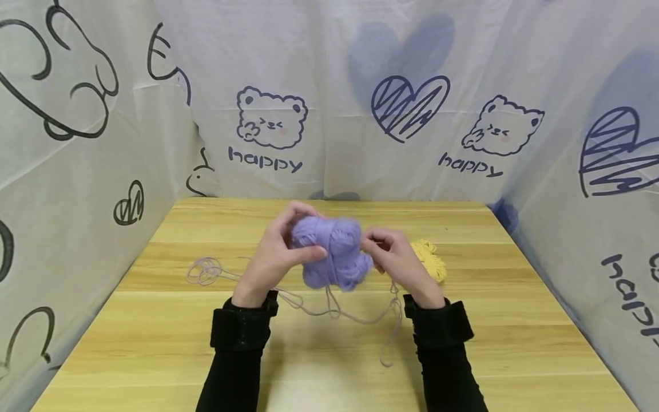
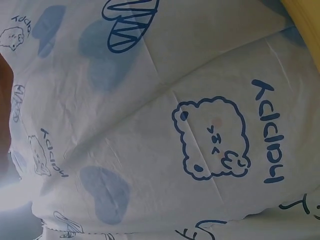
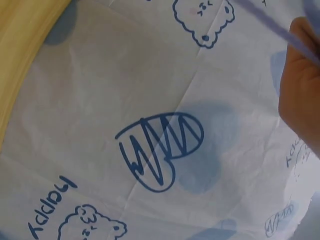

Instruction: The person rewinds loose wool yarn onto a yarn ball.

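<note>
In the head view a bundle of purple yarn (image 1: pixel 332 252) is held up over the table. My left hand (image 1: pixel 278 252) grips it from the left, thumb across its front and fingers behind. At its right side my right hand (image 1: pixel 393 254) has thumb and forefinger brought together at the yarn. The right wrist view has a purple strand (image 3: pixel 280 31) running to that hand (image 3: pixel 305 85). A thin, pale purple strand (image 1: pixel 360 320) hangs and trails beneath the bundle, ending at the left in a loose tangle (image 1: pixel 204 271). Only a sliver of the left hand (image 2: pixel 5 107) enters the left wrist view.
Yellow yarn (image 1: pixel 431 260) lies on the wooden table (image 1: pixel 170 355) just beyond the right wrist, partly hidden by the hand. White cloth (image 1: pixel 340 154) printed with bears and hearts hangs around the table's back and sides. Black bands (image 1: pixel 242 329) circle both wrists.
</note>
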A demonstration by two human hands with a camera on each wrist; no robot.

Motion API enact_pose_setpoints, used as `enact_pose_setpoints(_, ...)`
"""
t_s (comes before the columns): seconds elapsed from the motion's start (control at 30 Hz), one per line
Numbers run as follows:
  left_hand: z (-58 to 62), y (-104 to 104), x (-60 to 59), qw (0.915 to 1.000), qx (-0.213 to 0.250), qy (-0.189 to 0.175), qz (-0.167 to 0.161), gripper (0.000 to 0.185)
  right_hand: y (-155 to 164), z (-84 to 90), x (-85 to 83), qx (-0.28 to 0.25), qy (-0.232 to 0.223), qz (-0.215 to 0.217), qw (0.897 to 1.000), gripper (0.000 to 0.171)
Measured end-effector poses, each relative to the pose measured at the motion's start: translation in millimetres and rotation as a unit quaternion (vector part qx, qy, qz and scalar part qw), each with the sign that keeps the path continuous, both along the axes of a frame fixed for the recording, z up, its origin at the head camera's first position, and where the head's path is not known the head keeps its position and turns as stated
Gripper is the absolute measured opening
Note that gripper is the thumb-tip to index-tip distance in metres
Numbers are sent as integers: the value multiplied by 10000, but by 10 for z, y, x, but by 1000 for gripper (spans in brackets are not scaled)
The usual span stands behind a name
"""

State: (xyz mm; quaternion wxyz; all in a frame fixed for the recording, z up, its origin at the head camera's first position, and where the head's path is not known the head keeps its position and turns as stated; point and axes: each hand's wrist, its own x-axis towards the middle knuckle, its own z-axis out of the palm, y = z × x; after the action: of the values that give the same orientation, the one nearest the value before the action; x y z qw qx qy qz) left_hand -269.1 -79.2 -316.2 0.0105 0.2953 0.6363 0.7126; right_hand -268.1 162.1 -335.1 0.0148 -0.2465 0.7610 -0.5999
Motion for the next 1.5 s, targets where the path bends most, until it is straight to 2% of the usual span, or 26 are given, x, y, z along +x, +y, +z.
enact_pose_setpoints(0.1,14,4,-8,9969,645,-257,371,45,-28,-9,-1,121,-118,452,9988,20)
enact_pose_setpoints(0.17,26,14,-15,9912,1127,-377,590,40,-33,-17,-5,256,-188,706,9970,22)
enact_pose_setpoints(0.3,38,23,-43,9720,1994,-563,1107,28,-21,-35,-19,636,-250,979,9928,22)
enact_pose_setpoints(0.43,30,19,-89,9568,2292,-524,1713,24,11,-43,-16,1003,-342,1196,9871,21)
enact_pose_setpoints(0.53,16,27,-115,9518,2141,-415,2156,28,51,-20,9,1180,-347,1393,9826,20)
enact_pose_setpoints(0.6,3,37,-125,9509,1833,-316,2473,32,87,17,43,1249,-260,1580,9792,19)
enact_pose_setpoints(0.7,-23,59,-137,9528,1007,-56,2864,40,145,100,125,1177,-57,1886,9750,18)
enact_pose_setpoints(0.77,-40,79,-141,9556,346,245,2917,45,186,158,189,939,175,2082,9734,18)
enact_pose_setpoints(0.87,-62,117,-140,9565,-718,919,2675,50,251,235,292,303,545,2251,9723,22)
enact_pose_setpoints(0.97,-84,156,-128,9526,-1604,1547,2073,53,305,296,383,-420,748,2198,9718,27)
enact_pose_setpoints(1.03,-96,177,-113,9492,-2068,1770,1577,54,327,321,426,-717,766,1928,9756,29)
enact_pose_setpoints(1.1,-104,195,-99,9478,-2382,1845,1047,53,339,338,449,-896,760,1497,9817,27)
enact_pose_setpoints(1.2,-101,214,-76,9480,-2622,1764,369,52,342,342,442,-905,756,686,9906,20)
enact_pose_setpoints(1.3,-84,214,-45,9504,-2675,1585,-76,52,329,331,397,-806,662,-4,9945,15)
enact_pose_setpoints(1.4,-77,197,-21,9549,-2549,1463,-417,51,304,294,315,-602,486,-531,9956,16)
enact_pose_setpoints(1.5,-71,175,-7,9618,-2273,1339,-731,50,267,223,207,-448,349,-764,9955,18)
